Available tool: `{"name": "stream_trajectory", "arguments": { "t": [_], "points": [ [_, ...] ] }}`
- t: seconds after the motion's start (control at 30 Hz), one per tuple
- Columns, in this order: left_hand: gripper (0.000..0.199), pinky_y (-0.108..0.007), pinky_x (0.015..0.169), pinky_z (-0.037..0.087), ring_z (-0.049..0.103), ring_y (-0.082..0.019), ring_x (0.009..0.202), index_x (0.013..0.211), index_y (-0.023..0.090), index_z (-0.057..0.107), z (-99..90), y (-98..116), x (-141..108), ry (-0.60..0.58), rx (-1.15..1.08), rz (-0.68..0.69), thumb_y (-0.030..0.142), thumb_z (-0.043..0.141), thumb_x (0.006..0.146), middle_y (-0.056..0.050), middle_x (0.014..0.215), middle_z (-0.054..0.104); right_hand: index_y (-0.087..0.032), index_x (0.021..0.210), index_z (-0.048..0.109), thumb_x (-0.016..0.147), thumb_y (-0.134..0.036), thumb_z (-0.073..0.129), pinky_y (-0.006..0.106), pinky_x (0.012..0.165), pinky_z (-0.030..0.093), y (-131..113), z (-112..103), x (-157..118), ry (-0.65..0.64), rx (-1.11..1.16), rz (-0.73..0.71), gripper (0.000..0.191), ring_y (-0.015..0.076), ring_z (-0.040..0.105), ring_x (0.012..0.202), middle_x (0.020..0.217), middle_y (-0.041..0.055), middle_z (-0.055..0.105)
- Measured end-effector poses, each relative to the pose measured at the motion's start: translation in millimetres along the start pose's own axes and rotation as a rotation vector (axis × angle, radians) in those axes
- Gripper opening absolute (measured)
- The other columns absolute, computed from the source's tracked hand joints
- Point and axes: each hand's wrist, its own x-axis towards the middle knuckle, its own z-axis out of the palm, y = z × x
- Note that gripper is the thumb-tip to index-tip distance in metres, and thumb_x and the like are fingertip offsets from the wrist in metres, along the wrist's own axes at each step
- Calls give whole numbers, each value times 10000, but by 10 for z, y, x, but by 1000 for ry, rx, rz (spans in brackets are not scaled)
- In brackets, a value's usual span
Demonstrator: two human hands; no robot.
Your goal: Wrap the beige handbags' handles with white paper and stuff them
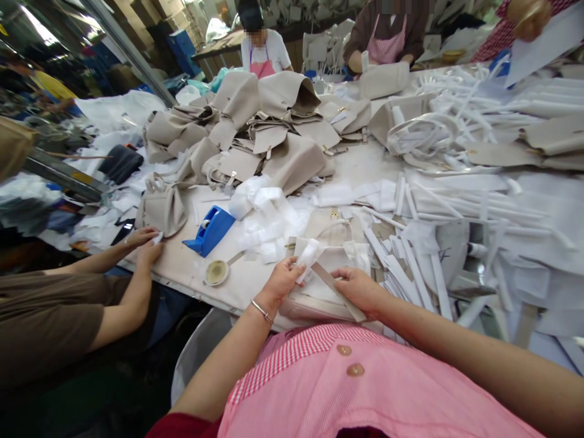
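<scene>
The strap (pixel 326 278) is taupe, the wrap (pixel 309 255) a milky white. Heaped bags (pixel 237 97) are pale greige, the clasp (pixel 334 215) gold-coloured, the tape dispenser (pixel 214 230) bright blue. The apron (pixel 319 395) is pink — red-and-white checked trim (pixel 267 367), brown buttons (pixel 355 370) — beside a dark red sleeve (pixel 187 427).

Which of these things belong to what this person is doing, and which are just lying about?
Seemingly in use:
white piece, in the left hand
beige strip, in the right hand
perhaps the beige bag just beyond

Apparently lying about, untouched by these hands:
blue dispenser
bag pile
white strips on the right
</scene>
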Motion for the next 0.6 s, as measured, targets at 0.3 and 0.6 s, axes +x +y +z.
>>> {"name": "stream_trajectory", "arguments": {
  "t": [0.3,0.6],
  "points": [
    [560,-198,461,428,533,-73,493,1075,79,597,-2,51,-29,-23,-65,-19,457,775,703,-43,776,672,-143,813,768,687,-96,501,232,523,380,44,47,139,-8,-261,48,300,153,609,622,691,33,715],
    [575,-197,463,429,539,-81,481,1144,105,550,-9,-16,-39,29,-24,6,457,748,734,-15,730,662,-171,848,784,718,-130,547,243,540,368,-12,144,334,-17,-449,-31,273,157,586,626,703,32,715]
  ]
}}
